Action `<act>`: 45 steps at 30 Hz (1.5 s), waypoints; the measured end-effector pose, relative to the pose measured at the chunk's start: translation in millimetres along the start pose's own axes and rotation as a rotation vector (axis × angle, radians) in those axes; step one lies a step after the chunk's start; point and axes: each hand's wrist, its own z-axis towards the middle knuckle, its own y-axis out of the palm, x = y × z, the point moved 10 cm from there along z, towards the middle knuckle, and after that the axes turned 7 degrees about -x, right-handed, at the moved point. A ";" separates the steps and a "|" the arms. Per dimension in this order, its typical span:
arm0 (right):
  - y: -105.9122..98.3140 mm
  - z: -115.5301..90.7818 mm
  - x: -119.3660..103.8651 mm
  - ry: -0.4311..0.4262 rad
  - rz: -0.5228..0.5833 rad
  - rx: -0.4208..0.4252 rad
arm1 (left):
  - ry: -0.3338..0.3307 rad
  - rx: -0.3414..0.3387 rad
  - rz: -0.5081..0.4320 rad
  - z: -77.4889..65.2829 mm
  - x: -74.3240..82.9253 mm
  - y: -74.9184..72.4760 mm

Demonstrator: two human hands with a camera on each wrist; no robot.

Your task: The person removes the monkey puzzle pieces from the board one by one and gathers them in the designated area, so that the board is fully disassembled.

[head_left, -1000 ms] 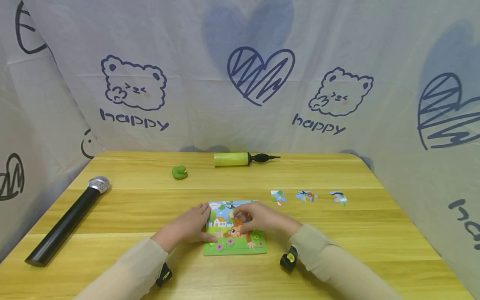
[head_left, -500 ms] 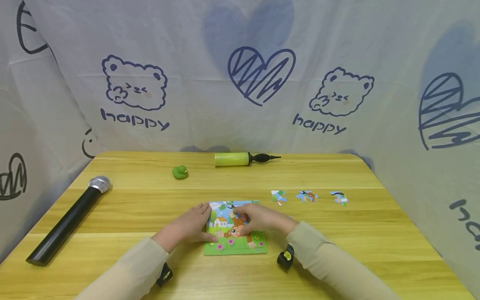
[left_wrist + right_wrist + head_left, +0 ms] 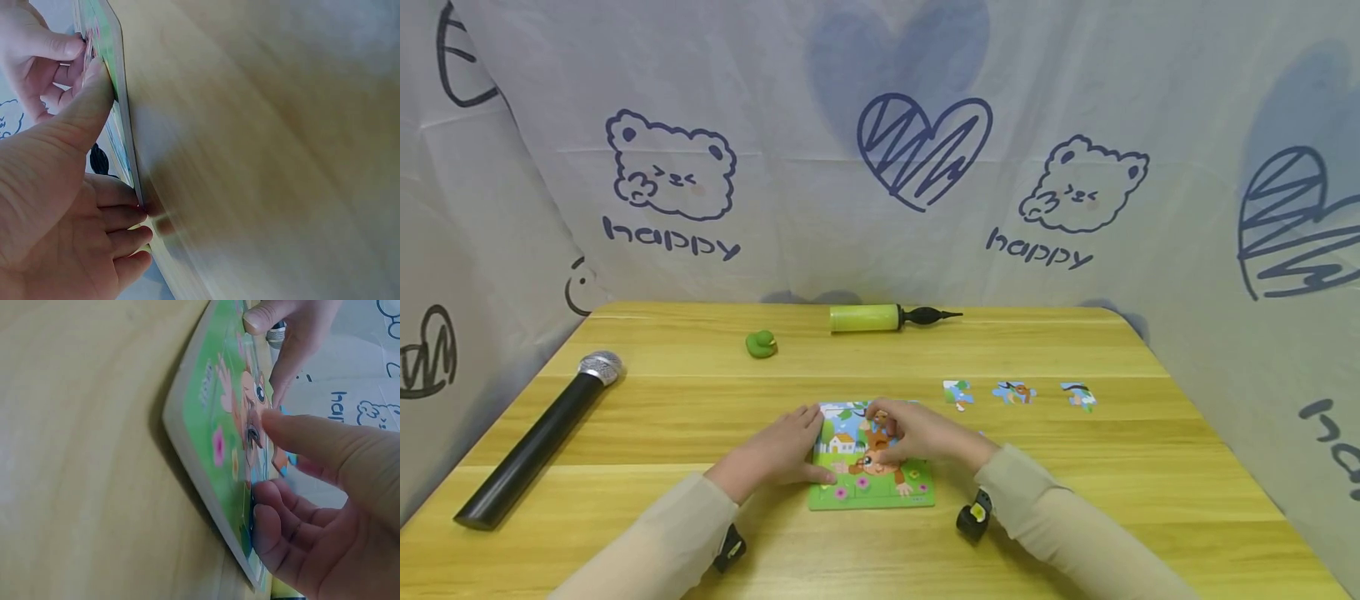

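A jigsaw puzzle board (image 3: 872,502) with a monkey picture lies on the table in front of me. My left hand (image 3: 775,448) rests along its left side, thumb laid over the board and fingertips near the upper left corner. Over the board's right half, my right hand (image 3: 921,429) pinches a puzzle piece (image 3: 881,422) with brown and blue on it. In the right wrist view that piece (image 3: 282,461) stands tilted up between thumb and index finger (image 3: 309,467), while the other fingertips touch the board's edge. My palm hides some of the board's right side.
Three loose puzzle pieces lie behind and right of the board: one (image 3: 957,394), a middle one (image 3: 1013,392) and another (image 3: 1078,396). A microphone (image 3: 538,446) lies at the left. Toward the back are a green rubber duck (image 3: 762,344) and a yellow-green hand pump (image 3: 865,318).
My right index finger has shifted slightly away from me, toward the board's far edge, and the piece with it. My left hand and the board have stayed where they were.
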 end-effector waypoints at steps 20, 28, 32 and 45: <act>-23.3 -17.3 21.4 0.067 0.268 0.152 | -0.004 -0.004 0.010 -0.1 0.0 0.3; -46.7 -52.9 37.4 0.113 0.258 0.210 | -0.001 -0.005 0.003 -1.4 0.8 -0.6; -58.8 -73.7 51.8 0.136 0.291 0.242 | -0.002 -0.003 0.007 -2.7 1.4 -1.4; -91.3 -137.0 98.3 0.202 0.272 0.307 | 0.037 0.018 -0.022 -1.5 0.4 -1.4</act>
